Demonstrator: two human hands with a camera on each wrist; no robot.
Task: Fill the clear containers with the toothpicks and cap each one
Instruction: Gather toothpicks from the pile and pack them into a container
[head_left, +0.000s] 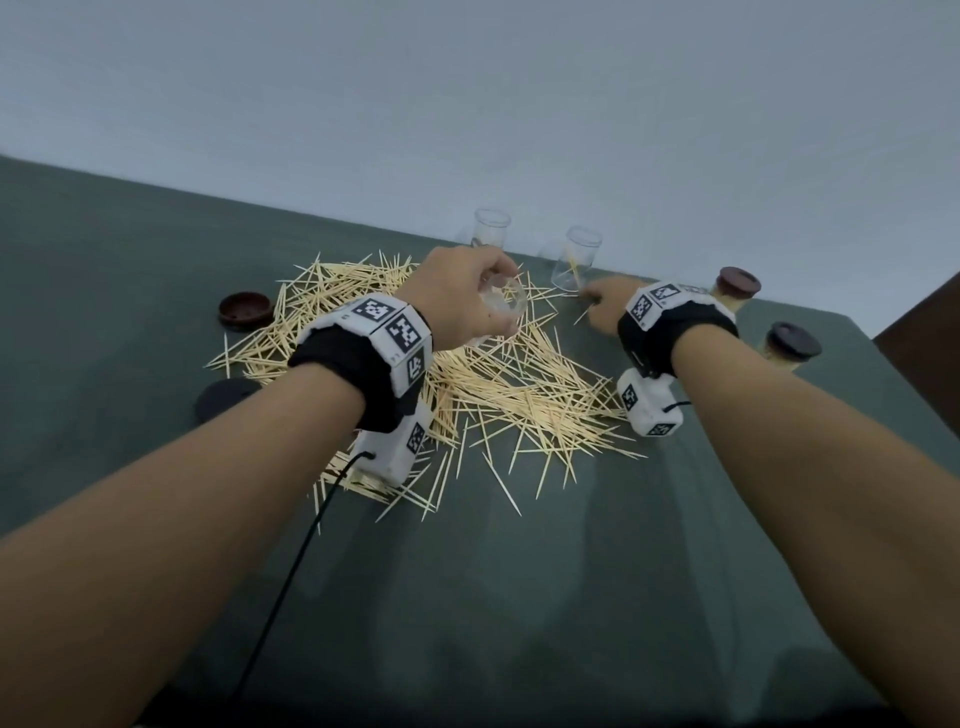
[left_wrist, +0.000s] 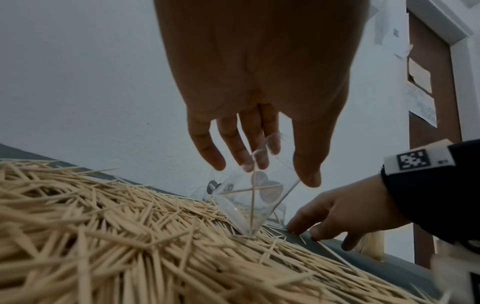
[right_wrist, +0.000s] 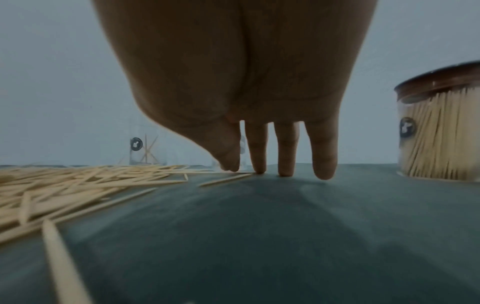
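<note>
The tilted clear container (left_wrist: 249, 197) rests its lower edge on the toothpick pile (head_left: 498, 395) at mid-bench, holding a few toothpicks. The left hand (head_left: 462, 296) grip grasps it at the rim. The right hand (head_left: 605, 306) grip is released, straight fingertips (right_wrist: 259, 168) touching the bench (head_left: 571, 571) near the far edge. 2 open containers (head_left: 575, 260) stand at the far edge. 2 capped containers (head_left: 737, 291) stand at the right edge. Each container bears a round dark sticker; its writing is unreadable.
</note>
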